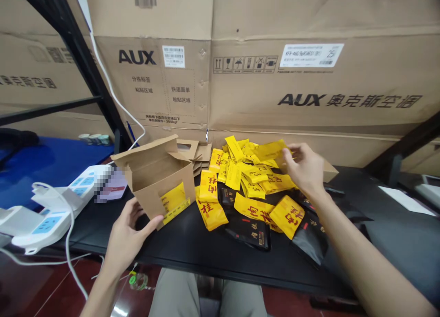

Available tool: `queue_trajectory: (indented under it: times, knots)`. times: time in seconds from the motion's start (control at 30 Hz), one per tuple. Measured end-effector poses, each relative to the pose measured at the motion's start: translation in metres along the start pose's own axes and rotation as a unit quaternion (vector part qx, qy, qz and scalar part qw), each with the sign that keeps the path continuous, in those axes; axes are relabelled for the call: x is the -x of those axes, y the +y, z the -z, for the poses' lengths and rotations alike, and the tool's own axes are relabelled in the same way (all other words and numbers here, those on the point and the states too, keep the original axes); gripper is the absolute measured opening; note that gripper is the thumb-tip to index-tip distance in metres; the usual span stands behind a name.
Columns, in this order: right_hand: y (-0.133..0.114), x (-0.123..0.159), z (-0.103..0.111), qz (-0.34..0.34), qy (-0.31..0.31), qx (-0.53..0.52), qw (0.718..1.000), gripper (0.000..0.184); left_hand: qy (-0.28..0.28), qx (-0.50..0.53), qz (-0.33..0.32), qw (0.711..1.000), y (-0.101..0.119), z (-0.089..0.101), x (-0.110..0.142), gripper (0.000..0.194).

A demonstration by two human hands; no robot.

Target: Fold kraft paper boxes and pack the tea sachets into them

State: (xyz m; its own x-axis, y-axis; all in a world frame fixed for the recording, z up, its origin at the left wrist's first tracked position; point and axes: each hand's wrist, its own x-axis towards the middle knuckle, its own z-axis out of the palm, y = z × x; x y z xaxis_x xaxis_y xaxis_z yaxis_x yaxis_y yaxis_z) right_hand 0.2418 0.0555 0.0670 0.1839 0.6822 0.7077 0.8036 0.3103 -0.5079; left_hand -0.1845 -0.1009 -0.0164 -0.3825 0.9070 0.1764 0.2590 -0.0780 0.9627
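On the left of the black table, my left hand (129,230) grips the lower corner of an open brown cardboard box (147,195), fingers behind and thumb in front. The box is tilted, its lid raised, and a yellow packet shows at its front window. My right hand (305,168) pinches one end of a yellow packet (272,149) above a heap of yellow packets (252,175) with red lettering. Black packets (250,232) lie among and in front of the yellow ones, several partly covered, some beneath my right forearm.
Flat brown box pieces (202,154) are stacked behind the open box. A white power strip (74,195) with cables and a phone (112,184) lie at left. Large AUX cartons (247,97) stand behind the table, between black metal posts (113,120). White paper (407,200) lies at right.
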Motion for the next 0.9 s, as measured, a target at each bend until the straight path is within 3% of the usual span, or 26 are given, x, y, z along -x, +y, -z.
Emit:
queue_trajectory:
  times: [0.17,0.43,0.9]
  knots:
    - [0.022,0.021,-0.003,-0.103,0.037,-0.118,0.987,0.03,0.008,0.008,0.022,1.0,0.004,0.0,0.002,0.07]
    - [0.016,0.03,0.008,-0.045,0.033,-0.029,0.998,0.025,0.02,0.018,0.041,0.999,0.0,0.0,0.003,0.072]
    - [0.008,0.034,0.012,0.006,0.029,-0.007,1.0,0.018,0.02,0.016,0.039,0.999,0.001,0.0,0.004,0.07]
